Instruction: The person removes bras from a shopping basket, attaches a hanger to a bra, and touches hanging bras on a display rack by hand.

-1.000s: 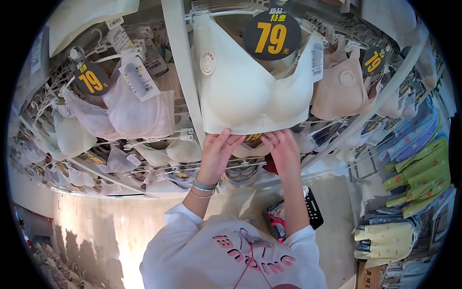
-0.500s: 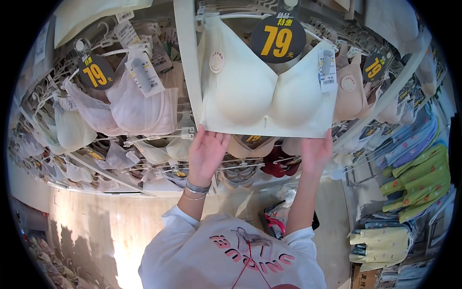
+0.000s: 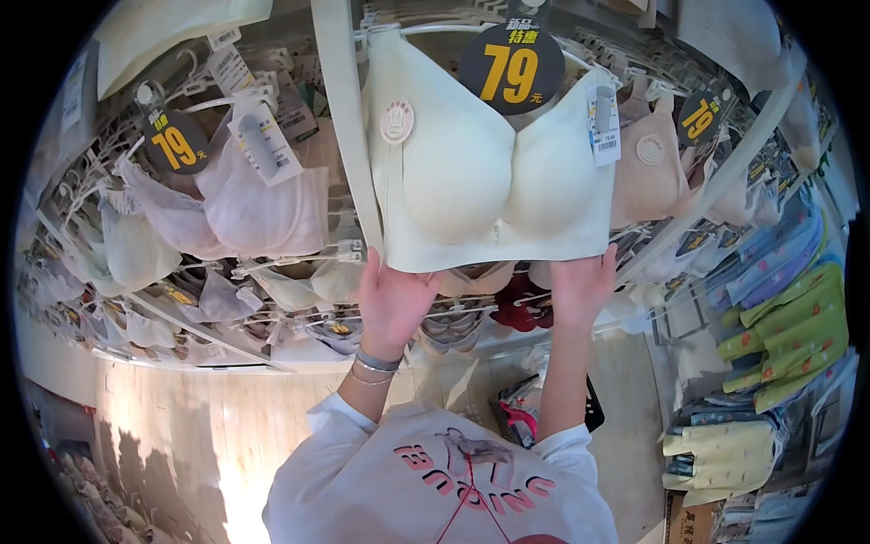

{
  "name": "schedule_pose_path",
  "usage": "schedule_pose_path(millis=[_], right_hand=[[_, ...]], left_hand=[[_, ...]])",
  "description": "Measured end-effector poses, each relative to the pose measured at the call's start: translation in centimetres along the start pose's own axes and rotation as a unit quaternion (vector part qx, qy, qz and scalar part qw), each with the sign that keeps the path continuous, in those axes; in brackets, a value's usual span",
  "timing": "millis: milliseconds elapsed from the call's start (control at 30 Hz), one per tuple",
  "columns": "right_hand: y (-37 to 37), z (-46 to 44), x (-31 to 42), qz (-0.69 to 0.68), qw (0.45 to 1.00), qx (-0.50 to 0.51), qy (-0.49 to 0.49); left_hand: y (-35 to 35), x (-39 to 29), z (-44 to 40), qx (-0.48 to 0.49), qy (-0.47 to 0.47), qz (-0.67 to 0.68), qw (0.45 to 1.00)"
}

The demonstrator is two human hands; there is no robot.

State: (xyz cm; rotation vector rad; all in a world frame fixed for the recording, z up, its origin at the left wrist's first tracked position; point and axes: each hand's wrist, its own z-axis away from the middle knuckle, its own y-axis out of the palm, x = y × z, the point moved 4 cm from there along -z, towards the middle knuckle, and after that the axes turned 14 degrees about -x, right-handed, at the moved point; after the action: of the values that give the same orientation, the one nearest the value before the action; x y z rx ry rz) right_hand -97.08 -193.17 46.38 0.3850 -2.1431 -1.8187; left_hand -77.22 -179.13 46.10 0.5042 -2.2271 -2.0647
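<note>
A white bra (image 3: 453, 181) hangs on a white hanger at the front of the rack, with a round black "79" sign (image 3: 512, 68) over its top. My left hand (image 3: 396, 295) is at its lower left edge, palm up, thumb raised in front and fingertips hidden behind the hem. At the lower right edge my right hand (image 3: 583, 283) holds the hem in the same way, its fingers behind the cloth. A paper price tag (image 3: 604, 127) hangs at the bra's right side.
Pale lilac bras (image 3: 263, 204) hang to the left, a beige bra (image 3: 651, 163) to the right. Green patterned clothes (image 3: 788, 331) hang at the far right. A black basket (image 3: 594, 408) with things in it stands on the floor below my right arm.
My hands have moved apart from near the hem's middle to its two lower corners. The hem was pulled wider half a second ago and is now slightly narrower, with the cups bulging forward.
</note>
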Motion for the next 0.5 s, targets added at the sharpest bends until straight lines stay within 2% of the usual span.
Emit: schedule_pose_path(millis=[100,200,233,300,333,433,500], right_hand=[[-0.2,-0.2,-0.7,0.024,1.000,-0.001,-0.006],[-0.7,-0.8,0.1,0.040,0.999,-0.006,-0.020],[-0.9,-1.0,0.6,0.040,0.999,-0.008,-0.023],[-1.0,-1.1,0.9,0.031,0.999,-0.013,-0.023],[-1.0,-1.1,1.0,0.035,0.999,-0.015,-0.027],[-1.3,-1.1,0.9,0.049,0.998,-0.020,-0.033],[-1.2,-1.1,0.6,0.058,0.998,-0.021,-0.033]], left_hand=[[0.6,0.1,0.2,-0.004,0.043,-0.020,0.999],[0.9,-0.9,0.9,-0.005,0.215,-0.235,0.948],[0.5,-1.1,1.4,-0.013,0.250,-0.354,0.901],[-2.2,-1.4,2.4,-0.030,0.303,-0.571,0.762],[-2.6,-0.2,2.0,0.043,0.311,-0.521,0.794],[-2.0,0.7,2.2,0.041,0.382,-0.592,0.708],[-1.2,0.8,2.0,-0.003,0.405,-0.530,0.745]])
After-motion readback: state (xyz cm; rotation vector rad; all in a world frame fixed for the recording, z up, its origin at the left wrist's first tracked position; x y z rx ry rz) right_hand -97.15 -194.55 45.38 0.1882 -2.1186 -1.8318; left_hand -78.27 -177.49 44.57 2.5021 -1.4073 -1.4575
